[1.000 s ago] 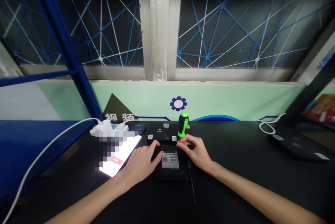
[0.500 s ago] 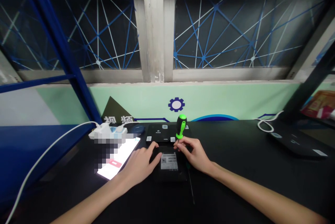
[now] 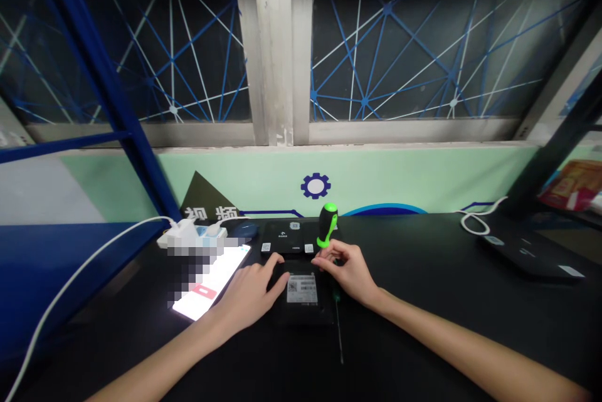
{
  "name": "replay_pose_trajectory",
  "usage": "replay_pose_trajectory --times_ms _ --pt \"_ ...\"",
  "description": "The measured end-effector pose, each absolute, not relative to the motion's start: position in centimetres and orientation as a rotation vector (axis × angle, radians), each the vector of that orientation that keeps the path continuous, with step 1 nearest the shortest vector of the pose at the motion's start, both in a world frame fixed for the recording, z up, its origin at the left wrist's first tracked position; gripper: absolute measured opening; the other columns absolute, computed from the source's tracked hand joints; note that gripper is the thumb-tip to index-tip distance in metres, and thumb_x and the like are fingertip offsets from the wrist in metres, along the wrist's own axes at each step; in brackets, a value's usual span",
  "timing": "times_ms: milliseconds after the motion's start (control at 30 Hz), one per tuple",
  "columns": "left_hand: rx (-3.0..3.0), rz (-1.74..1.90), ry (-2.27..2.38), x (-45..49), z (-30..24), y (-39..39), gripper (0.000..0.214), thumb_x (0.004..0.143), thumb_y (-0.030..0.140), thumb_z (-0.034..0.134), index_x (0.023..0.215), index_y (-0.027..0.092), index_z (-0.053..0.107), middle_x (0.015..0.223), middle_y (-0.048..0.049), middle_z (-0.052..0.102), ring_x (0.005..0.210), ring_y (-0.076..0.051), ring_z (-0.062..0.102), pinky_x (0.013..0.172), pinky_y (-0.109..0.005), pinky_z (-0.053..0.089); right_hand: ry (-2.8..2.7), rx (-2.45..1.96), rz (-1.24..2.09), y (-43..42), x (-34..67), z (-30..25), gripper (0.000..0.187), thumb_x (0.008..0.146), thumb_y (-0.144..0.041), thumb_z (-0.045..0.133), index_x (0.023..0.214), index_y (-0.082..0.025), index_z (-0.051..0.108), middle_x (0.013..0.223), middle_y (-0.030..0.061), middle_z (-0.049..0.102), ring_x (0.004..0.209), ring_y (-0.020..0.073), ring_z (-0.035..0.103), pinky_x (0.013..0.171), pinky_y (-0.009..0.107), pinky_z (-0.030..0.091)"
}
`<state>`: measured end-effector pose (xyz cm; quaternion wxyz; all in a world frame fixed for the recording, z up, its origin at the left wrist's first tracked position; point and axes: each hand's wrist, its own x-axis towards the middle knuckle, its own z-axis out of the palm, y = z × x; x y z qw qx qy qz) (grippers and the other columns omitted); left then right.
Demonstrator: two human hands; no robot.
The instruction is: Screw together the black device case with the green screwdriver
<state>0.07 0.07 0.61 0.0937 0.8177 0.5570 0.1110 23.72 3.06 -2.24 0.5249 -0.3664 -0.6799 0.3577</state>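
Note:
A black flat box-shaped device (image 3: 308,315) with a white barcode label lies on the dark table before me. My left hand (image 3: 254,286) rests at its left side, thumb and index finger apart, the fingertips on or close to its edge. At the far right corner of the device, my right hand (image 3: 345,267) pinches the lower part of a green-and-black screwdriver (image 3: 328,226). The screwdriver stands nearly upright, handle up and leaning slightly right; its tip is hidden by the fingers. A second, thin screwdriver (image 3: 339,330) with a dark green handle lies right of the device.
Behind the device lie more black boxes (image 3: 282,238) and a dark blue mouse (image 3: 248,230). On the left are a lit phone (image 3: 200,292) and a white power strip (image 3: 217,232) with a cable. Another black device (image 3: 529,254) and a white cable (image 3: 475,226) are at right.
The screwdriver handle leans a little more to the right, and the right fingers have shifted slightly around its lower part. The left hand keeps its place; the whole view has moved slightly.

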Motion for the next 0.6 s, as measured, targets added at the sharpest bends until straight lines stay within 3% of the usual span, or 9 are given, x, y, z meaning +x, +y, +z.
replay_pose_trajectory --times_ms 200,367,500,600 --pt "2.443 0.325 1.657 0.04 0.64 0.08 0.039 0.102 0.051 0.031 0.124 0.025 0.05 0.067 -0.0004 0.064 0.066 -0.027 0.066 0.059 -0.03 0.039 -1.703 -0.834 0.887 2.95 23.89 -1.96 0.024 0.09 -0.038 0.067 0.079 -0.017 0.067 0.079 0.0064 0.074 0.064 0.0158 0.065 0.063 0.028 0.052" --pt "2.457 0.317 1.652 -0.05 0.5 0.12 0.038 0.102 0.051 0.032 0.124 0.025 0.05 0.07 -0.0013 0.065 0.07 -0.028 0.068 0.061 -0.03 0.04 -1.815 -0.773 0.9 2.67 23.98 -1.82 0.026 0.098 -0.037 0.054 0.097 -0.017 0.07 0.088 0.0071 0.074 0.06 0.0128 0.059 0.062 0.026 0.05" --pt "2.442 0.317 1.662 -0.03 0.43 0.18 0.04 0.102 0.052 0.031 0.125 0.026 0.05 0.073 -0.0024 0.067 0.071 -0.028 0.068 0.061 -0.03 0.04 -1.766 -0.786 0.915 2.93 23.82 -2.0 0.024 0.093 -0.039 0.062 0.09 -0.017 0.07 0.088 0.0061 0.071 0.063 0.0126 0.059 0.062 0.026 0.049" --pt "2.429 0.331 1.652 -0.02 0.45 0.18 0.041 0.102 0.053 0.03 0.126 0.026 0.05 0.073 -0.0021 0.067 0.071 -0.027 0.068 0.06 -0.03 0.039 -1.684 -0.804 0.968 3.3 23.6 -2.22 0.023 0.086 -0.039 0.072 0.081 -0.016 0.069 0.077 0.0023 0.066 0.06 0.0113 0.057 0.058 0.024 0.048"
